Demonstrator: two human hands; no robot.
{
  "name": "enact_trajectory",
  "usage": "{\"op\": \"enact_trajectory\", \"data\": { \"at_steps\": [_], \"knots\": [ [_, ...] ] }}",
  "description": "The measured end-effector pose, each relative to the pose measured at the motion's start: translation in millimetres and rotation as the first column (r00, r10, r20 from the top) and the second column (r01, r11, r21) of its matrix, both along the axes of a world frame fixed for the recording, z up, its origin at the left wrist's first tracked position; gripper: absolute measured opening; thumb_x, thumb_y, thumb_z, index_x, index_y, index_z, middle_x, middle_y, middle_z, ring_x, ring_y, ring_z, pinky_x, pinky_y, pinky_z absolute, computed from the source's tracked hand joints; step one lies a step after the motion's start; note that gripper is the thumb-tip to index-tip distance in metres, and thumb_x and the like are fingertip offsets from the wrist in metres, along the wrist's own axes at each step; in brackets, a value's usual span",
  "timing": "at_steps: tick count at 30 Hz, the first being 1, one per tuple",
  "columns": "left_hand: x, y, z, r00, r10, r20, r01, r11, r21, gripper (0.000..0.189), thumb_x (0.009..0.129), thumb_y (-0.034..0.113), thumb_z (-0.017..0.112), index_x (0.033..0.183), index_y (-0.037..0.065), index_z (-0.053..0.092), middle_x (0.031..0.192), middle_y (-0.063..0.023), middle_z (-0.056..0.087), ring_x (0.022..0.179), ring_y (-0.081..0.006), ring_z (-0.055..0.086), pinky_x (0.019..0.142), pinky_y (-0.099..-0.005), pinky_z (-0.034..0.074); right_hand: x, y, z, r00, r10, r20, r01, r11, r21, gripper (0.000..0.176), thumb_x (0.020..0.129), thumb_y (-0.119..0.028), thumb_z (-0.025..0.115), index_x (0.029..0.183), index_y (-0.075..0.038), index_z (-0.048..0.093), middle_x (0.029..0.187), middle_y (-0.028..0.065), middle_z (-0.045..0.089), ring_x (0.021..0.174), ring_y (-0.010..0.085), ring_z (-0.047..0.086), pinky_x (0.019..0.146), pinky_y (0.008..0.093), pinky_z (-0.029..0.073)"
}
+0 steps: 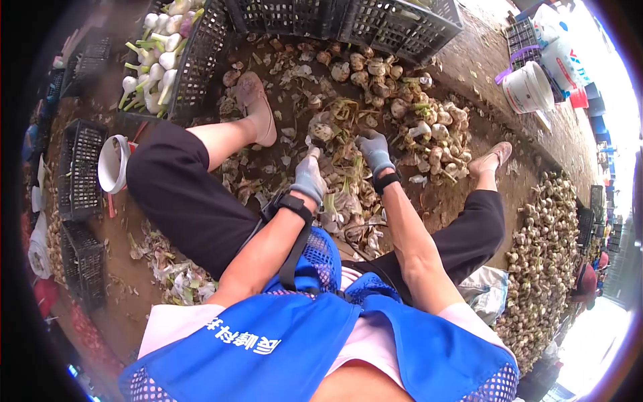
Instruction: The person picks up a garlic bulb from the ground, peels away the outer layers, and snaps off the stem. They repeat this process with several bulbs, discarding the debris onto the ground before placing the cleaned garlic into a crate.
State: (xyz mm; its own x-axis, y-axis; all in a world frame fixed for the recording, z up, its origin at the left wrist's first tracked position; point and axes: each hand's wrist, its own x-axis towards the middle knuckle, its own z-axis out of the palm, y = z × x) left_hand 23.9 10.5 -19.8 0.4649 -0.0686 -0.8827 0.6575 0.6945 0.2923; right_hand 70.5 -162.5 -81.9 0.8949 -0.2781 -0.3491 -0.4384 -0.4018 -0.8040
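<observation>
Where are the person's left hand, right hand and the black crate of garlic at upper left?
Left hand [309, 176]: head view, on the middle of the gloved hand.
Right hand [374, 149]: head view, on the back of the gloved hand.
Black crate [197, 67]: head view, on its slotted side wall.

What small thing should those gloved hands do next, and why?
Perhaps the left hand in its pale grey glove should steady the round, dirt-marked garlic bulb beside it for cleaning. That bulb lies among dry, yellow-brown stalks and looks dirtier than the smooth white garlic bulbs in the black plastic crate.
</observation>
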Motion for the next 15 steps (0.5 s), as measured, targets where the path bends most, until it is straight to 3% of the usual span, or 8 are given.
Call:
{"op": "enact_trajectory", "data": {
  "at_steps": [1,3,4,6,8,12,13,15],
  "knots": [
    [-0.4,0.0,0.4,1.000,0.004,0.003,-0.004,1.000,0.008,0.027,0.086,0.031,0.052,0.103,0.010,0.054,0.100,-0.0086,0.058,0.093,-0.0298,0.054,0.080,-0.0509,0.042,0.7,6.3,0.4,1.000,0.004,0.003,-0.004,1.000,0.008,0.034,0.072,-0.009,0.059,0.105,0.001,0.060,0.092,0.0120,0.065,0.077,0.0192,0.061,0.071,0.0277,0.047],
    [-1.2,-0.5,-0.4,0.998,0.044,-0.045,-0.042,0.998,0.051,0.026,0.086,0.030,0.052,0.101,0.009,0.054,0.098,-0.0093,0.058,0.090,-0.0293,0.054,0.082,-0.0488,0.041,3.9,23.8,6.5,0.976,0.173,0.132,-0.134,0.956,-0.260,0.050,0.070,-0.018,0.064,0.117,-0.006,0.053,0.108,0.0154,0.058,0.094,0.0251,0.058,0.081,0.0336,0.046],
    [-3.2,0.2,-1.9,0.995,0.067,-0.073,-0.061,0.995,0.074,0.026,0.086,0.030,0.051,0.100,0.009,0.053,0.096,-0.0097,0.058,0.089,-0.0290,0.054,0.083,-0.0478,0.040,3.0,38.0,21.2,0.975,0.180,0.130,-0.143,0.957,-0.252,0.050,0.070,-0.018,0.064,0.117,-0.006,0.053,0.108,0.0154,0.058,0.094,0.0251,0.058,0.081,0.0336,0.046],
    [-3.0,4.3,-10.8,0.994,0.092,-0.052,-0.087,0.993,0.083,0.024,0.086,0.029,0.051,0.099,0.009,0.053,0.094,-0.0098,0.059,0.085,-0.0281,0.055,0.079,-0.0448,0.043,1.5,69.8,53.3,0.876,0.481,-0.047,-0.401,0.669,-0.626,0.058,0.066,-0.023,0.064,0.121,-0.015,0.048,0.119,0.0155,0.050,0.105,0.0279,0.052,0.083,0.0387,0.044],
    [1.6,12.1,-46.2,0.988,0.135,-0.074,-0.115,0.968,0.224,0.023,0.086,0.029,0.050,0.097,0.009,0.053,0.093,-0.0100,0.059,0.080,-0.0273,0.056,0.072,-0.0428,0.046,-0.6,91.8,50.8,0.755,0.617,-0.221,-0.577,0.465,-0.671,0.061,0.066,-0.022,0.064,0.124,-0.021,0.045,0.117,0.0136,0.047,0.106,0.0300,0.050,0.080,0.0411,0.045],
    [0.8,28.1,-49.3,0.993,0.113,0.042,-0.120,0.911,0.395,0.023,0.084,0.029,0.053,0.096,0.009,0.053,0.085,-0.0057,0.057,0.078,-0.0241,0.054,0.070,-0.0409,0.044,-8.7,115.5,9.2,0.772,0.578,-0.263,-0.596,0.516,-0.615,0.058,0.068,-0.024,0.063,0.123,-0.019,0.045,0.112,0.0125,0.050,0.103,0.0308,0.050,0.076,0.0429,0.044],
    [0.7,29.5,-51.5,0.994,0.110,0.023,-0.110,0.909,0.401,0.023,0.084,0.029,0.053,0.096,0.009,0.053,0.085,-0.0057,0.057,0.078,-0.0241,0.054,0.070,-0.0409,0.044,-8.5,121.8,0.1,0.824,0.524,-0.216,-0.521,0.552,-0.651,0.054,0.068,-0.028,0.064,0.119,-0.018,0.049,0.110,0.0115,0.052,0.103,0.0299,0.050,0.076,0.0433,0.043],
    [2.2,29.8,-57.7,0.983,0.158,0.090,-0.181,0.882,0.434,0.022,0.083,0.027,0.056,0.096,0.009,0.053,0.087,-0.0055,0.057,0.078,-0.0224,0.054,0.069,-0.0399,0.044,-3.8,126.4,-4.6,0.819,0.529,-0.223,-0.527,0.538,-0.658,0.050,0.069,-0.028,0.063,0.116,-0.018,0.051,0.109,0.0113,0.052,0.103,0.0297,0.050,0.077,0.0437,0.042]
  ]
}}
